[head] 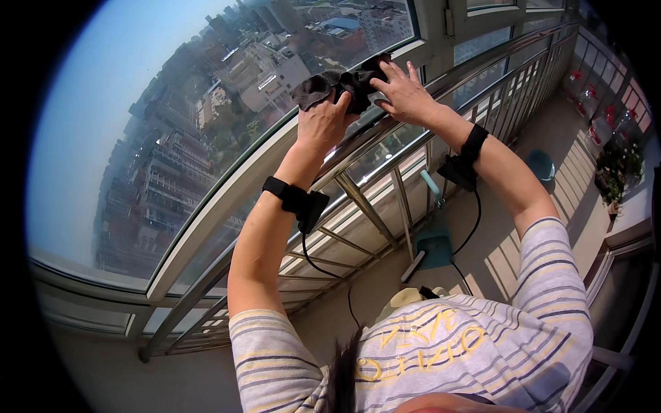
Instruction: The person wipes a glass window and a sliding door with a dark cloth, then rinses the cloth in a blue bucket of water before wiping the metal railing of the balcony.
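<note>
A crumpled dark grey cloth (323,86) is bunched at the lower part of a large window pane (170,98), above a metal railing. My left hand (324,123) grips its left part, with the thumb lying across the folds. At the other end, the thumb and fingertips of my right hand (405,97) hold the cloth, while some fingers stick out apart. Both arms are stretched forward over the railing. The fingertips of my left hand are hidden behind the fabric.
The shiny metal railing (397,155) runs along the windows. A teal dustpan (434,249) and a broom head (413,266) rest on the floor. Farther off are a blue basin (540,165), several clear plastic bottles (601,129) and potted plants (614,175). Cables hang from both wrist straps.
</note>
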`<state>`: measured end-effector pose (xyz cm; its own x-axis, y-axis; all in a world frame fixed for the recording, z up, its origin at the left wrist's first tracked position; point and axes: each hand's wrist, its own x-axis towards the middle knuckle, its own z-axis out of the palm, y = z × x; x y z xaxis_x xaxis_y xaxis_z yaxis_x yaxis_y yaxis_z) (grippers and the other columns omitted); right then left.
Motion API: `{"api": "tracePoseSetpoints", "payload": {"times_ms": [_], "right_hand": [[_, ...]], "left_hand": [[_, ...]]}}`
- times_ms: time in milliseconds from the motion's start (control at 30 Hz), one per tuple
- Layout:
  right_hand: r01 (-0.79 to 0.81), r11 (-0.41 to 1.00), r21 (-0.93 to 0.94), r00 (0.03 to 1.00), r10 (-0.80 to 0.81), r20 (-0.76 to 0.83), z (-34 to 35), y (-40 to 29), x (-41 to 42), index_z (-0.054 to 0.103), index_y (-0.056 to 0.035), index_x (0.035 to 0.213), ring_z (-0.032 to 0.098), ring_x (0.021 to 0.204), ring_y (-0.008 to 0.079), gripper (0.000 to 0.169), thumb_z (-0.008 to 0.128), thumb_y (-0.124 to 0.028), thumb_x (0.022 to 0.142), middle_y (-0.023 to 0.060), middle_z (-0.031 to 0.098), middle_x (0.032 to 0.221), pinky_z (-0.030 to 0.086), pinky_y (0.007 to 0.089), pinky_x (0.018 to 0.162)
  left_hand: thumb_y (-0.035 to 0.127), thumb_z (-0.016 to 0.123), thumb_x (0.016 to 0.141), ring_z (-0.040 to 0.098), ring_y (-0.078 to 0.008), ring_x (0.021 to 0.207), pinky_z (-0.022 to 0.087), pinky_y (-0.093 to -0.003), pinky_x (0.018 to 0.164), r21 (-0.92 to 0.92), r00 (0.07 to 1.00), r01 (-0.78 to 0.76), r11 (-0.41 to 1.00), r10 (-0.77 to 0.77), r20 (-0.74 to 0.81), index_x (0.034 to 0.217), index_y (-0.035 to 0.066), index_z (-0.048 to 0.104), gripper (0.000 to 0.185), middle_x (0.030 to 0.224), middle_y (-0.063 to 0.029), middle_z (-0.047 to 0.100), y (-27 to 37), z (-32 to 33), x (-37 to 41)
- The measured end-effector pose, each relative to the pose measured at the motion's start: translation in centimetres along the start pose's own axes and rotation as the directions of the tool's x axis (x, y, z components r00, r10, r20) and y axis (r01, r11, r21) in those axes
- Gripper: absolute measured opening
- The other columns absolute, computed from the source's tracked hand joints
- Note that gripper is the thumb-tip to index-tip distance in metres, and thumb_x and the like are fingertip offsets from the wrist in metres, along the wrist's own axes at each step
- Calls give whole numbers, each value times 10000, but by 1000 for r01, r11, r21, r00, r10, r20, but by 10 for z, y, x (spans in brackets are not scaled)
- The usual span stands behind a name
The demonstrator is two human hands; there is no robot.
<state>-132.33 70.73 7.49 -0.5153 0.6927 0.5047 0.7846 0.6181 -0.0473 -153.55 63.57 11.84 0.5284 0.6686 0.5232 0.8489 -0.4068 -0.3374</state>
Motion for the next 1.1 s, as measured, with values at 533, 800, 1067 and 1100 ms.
{"api": "tracePoseSetpoints", "payload": {"times_ms": [533, 800, 1067, 1100], "right_hand": [[166, 982, -93, 673, -182, -717, -81, -131, 164, 696, -207, 1162, 294, 1414, 504, 310, 684, -341, 883, 333, 390, 1465, 237, 612, 1145], [-41, 906, -420, 519, -340, -784, -149, -155, 227, 672, -66, 1106, 498, 1228, 332, 313, 691, -236, 843, 173, 530, 1247, 441, 482, 1020], [358, 921, -154, 546, -341, -765, -75, -185, 171, 578, 9, 1233, 403, 1305, 584, 513, 688, -290, 832, 363, 495, 1292, 325, 665, 1082], [373, 918, -133, 530, -329, -782, -90, -189, 186, 569, -3, 1259, 403, 1292, 597, 537, 683, -316, 838, 382, 490, 1296, 304, 686, 1077]], "left_hand": [[480, 573, 962, 539, -366, 1066, 437, -512, 895, 377, 882, 375, 847, -201, -425, 1109, 70, 610, 437, 1112, -138, 567, -122, -152, -52], [377, 723, 842, 494, -295, 1192, 394, -470, 853, 726, 850, 450, 520, 1, -528, 943, 119, 718, 277, 1279, -125, 537, -168, -208, 10], [428, 663, 864, 294, -436, 1462, 305, -565, 1045, 512, 910, 307, 802, -91, -404, 1199, 78, 634, 485, 1624, -212, 247, -172, -139, -41], [459, 631, 884, 314, -444, 1448, 325, -593, 1023, 547, 885, 303, 780, -18, -465, 1223, 72, 632, 514, 1600, -223, 291, -185, -152, -30]]}}
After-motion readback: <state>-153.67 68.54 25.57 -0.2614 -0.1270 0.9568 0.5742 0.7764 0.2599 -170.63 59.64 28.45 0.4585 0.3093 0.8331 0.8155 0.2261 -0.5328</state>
